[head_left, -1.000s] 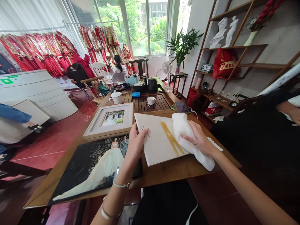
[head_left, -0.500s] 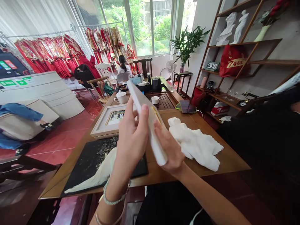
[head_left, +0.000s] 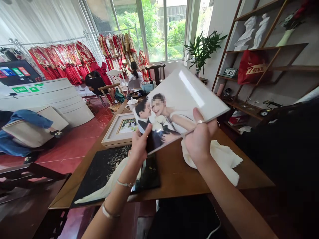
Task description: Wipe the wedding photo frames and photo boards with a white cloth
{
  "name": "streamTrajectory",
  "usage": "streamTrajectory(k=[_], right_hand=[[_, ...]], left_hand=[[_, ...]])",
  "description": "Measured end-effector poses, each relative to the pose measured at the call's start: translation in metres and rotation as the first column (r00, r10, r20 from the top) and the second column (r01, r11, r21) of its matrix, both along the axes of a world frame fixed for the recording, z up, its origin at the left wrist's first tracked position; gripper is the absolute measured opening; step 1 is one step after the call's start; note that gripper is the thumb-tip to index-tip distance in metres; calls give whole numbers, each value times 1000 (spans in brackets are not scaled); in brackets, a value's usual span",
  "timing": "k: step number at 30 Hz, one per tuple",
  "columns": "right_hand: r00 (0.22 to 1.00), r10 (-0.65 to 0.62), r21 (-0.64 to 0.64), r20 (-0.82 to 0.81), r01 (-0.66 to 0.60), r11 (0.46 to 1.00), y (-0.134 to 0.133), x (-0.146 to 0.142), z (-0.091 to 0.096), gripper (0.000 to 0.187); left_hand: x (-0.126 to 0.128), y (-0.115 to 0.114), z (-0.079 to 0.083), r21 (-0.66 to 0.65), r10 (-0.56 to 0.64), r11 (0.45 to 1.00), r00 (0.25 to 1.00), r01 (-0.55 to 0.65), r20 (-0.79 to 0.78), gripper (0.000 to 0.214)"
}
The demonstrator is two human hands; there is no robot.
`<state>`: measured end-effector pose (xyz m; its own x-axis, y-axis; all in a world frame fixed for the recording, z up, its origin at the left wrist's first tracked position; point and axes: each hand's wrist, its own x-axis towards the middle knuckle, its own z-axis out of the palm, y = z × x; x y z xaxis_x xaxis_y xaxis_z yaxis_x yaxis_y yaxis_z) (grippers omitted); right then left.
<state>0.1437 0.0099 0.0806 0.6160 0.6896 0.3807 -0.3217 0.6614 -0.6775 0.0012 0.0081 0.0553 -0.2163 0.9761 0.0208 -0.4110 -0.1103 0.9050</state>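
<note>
You hold the photo panel [head_left: 184, 96] tilted above the table [head_left: 179, 176], picture side up. Your left hand [head_left: 139, 146] grips its 7 o'clock corner and your right hand [head_left: 199, 139] its 5 o'clock edge. A white cloth [head_left: 224, 159] lies on the table at 4 o'clock.

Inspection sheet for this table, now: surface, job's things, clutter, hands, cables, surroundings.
Surface: wooden table, brown.
Job's things: photo panel held tilted above the table, picture side up; white cloth lying on the table.
Clutter: framed photo, dark print lying flat, white teapot.
Hands: left hand grips the panel's near corner; right hand grips its lower edge.
Cables: thin white cord at the bottom edge.
Surroundings: hanging red garments, plant, shelves, a seated person.
</note>
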Motion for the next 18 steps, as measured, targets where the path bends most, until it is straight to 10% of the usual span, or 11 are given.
streamTrajectory(k=[8,18], right_hand=[[846,530,-283,-56,-523,804,69,1,-28,11],[561,677,-661,476,-280,696,115,-58,-62,19]], left_hand=[[-92,50,38,-98,158,973,914,-208,-373,25],[-176,60,42,-126,71,969,732,-211,-678,29]])
